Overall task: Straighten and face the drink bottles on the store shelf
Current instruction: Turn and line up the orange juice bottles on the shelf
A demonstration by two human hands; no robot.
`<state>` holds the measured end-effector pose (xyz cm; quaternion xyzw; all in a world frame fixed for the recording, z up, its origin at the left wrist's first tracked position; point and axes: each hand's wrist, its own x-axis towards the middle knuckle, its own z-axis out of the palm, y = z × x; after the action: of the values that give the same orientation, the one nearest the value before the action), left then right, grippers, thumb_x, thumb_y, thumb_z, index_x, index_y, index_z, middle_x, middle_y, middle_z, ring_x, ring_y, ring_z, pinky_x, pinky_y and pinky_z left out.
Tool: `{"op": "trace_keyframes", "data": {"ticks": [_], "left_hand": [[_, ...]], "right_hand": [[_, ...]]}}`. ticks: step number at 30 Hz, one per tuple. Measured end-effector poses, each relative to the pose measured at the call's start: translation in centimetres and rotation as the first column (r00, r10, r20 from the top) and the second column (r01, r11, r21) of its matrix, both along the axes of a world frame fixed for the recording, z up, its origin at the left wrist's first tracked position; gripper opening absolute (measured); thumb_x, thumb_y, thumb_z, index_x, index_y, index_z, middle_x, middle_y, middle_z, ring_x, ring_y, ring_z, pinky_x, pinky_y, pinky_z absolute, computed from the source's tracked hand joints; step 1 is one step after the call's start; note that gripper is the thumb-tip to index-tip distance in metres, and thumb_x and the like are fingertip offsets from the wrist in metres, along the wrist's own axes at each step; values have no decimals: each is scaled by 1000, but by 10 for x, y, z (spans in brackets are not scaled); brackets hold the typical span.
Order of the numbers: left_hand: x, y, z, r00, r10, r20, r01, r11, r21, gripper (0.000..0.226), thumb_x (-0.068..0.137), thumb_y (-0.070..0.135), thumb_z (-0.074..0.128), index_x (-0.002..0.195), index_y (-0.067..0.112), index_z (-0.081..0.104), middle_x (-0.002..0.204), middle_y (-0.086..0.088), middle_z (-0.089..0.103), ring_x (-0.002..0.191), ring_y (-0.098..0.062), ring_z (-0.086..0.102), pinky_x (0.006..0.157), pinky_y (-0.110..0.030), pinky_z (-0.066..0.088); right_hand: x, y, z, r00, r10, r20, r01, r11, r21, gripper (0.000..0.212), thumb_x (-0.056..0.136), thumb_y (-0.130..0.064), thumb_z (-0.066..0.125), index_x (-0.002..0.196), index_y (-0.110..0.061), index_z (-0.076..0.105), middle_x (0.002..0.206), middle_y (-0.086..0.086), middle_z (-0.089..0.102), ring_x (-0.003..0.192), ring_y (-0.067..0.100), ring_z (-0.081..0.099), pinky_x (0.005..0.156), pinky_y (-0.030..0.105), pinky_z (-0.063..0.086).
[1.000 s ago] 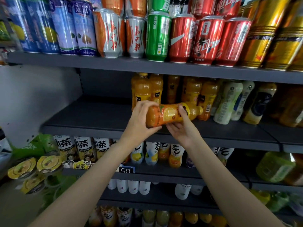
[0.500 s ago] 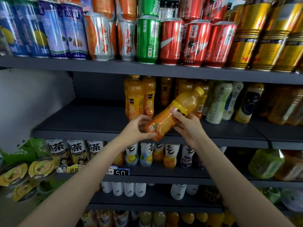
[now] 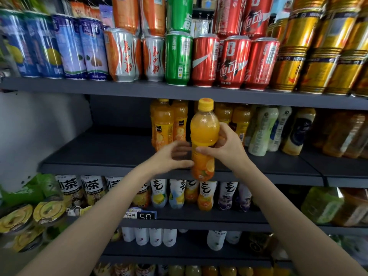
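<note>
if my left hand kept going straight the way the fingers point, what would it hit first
Probably the orange juice bottle held upright by the right hand. The left hand points rightward at its lower half, thumb apparently touching; depth is unclear.

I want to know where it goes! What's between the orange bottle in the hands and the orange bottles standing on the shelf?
Only the left hand's fingers. Head view: the held orange bottle overlaps the standing orange bottles.
</note>
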<state>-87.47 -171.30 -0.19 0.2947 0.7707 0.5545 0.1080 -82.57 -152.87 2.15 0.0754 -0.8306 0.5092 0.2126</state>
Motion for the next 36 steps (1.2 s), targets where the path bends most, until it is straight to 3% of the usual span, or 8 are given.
{"op": "trace_keyframes", "data": {"ticks": [7, 9, 12, 18, 24, 27, 30, 36], "left_hand": [[18, 13, 2, 991, 16, 130, -20, 999, 29, 52, 79, 19, 71, 126, 19, 50, 116, 6, 61, 104, -3, 58, 79, -17, 50], [22, 19, 1, 984, 179, -25, -180, 983, -25, 54, 75, 26, 76, 122, 17, 49, 111, 5, 60, 94, -3, 57, 73, -14, 48], [22, 26, -8, 808, 449, -382, -490, 872, -12, 62, 64, 34, 84, 108, 17, 44, 104, 6, 49, 99, -11, 48, 80, -27, 46], [13, 22, -18, 491, 526, -694, -641, 758, 120, 65, 60, 34, 85, 106, 8, 48, 105, -4, 47, 103, -20, 42, 75, -28, 42], [-5, 2, -19, 687, 306, -659, -449, 892, -54, 52, 72, 32, 78, 110, 14, 49, 107, 7, 45, 106, -11, 44, 85, -22, 37], [-21, -9, -25, 688, 462, -559, -515, 854, 73, 43, 77, 21, 75, 111, 12, 50, 110, -1, 52, 106, -17, 50, 87, -28, 43], [-37, -18, -25, 628, 626, -463, -629, 758, 171, 45, 79, 16, 73, 115, 9, 48, 114, -6, 51, 108, -18, 50, 86, -23, 38], [-68, -18, -23, 680, 649, -342, -665, 742, 85, 67, 76, 21, 76, 130, 7, 38, 128, -9, 44, 121, -22, 42, 97, -29, 37]], "right_hand": [[2, 2, 17, 962, 259, 87, -216, 917, -336, 68, 67, -24, 79, 128, -14, 50, 118, 6, 65, 108, 20, 63, 96, 45, 51], [-2, -3, 16, 980, 165, 113, -126, 948, -293, 62, 73, -31, 76, 127, -16, 50, 119, 3, 63, 110, 19, 61, 97, 47, 49], [-4, -18, 6, 993, 17, 117, 15, 964, -265, 68, 69, -43, 79, 126, -22, 49, 117, -2, 61, 109, 16, 59, 95, 43, 50], [-6, -22, -2, 999, -8, 52, 26, 930, -367, 63, 64, -28, 85, 118, -18, 53, 112, 0, 63, 104, 13, 60, 87, 31, 51], [-17, 1, -10, 996, 71, 60, -48, 945, -323, 45, 66, -15, 82, 102, -22, 56, 103, -3, 65, 97, 10, 62, 83, 25, 51], [-29, 6, -12, 991, 97, 92, -77, 977, -199, 56, 66, -7, 82, 112, -20, 52, 106, -7, 63, 97, 2, 60, 79, 19, 51], [-42, 7, -17, 969, 196, 152, -148, 948, -281, 55, 71, 0, 76, 116, -19, 51, 106, -7, 63, 94, 1, 61, 73, 17, 53], [-79, -1, -22, 966, 197, 170, -127, 926, -355, 50, 76, 0, 73, 120, -12, 53, 109, 2, 65, 100, 11, 64, 79, 22, 55]]}}
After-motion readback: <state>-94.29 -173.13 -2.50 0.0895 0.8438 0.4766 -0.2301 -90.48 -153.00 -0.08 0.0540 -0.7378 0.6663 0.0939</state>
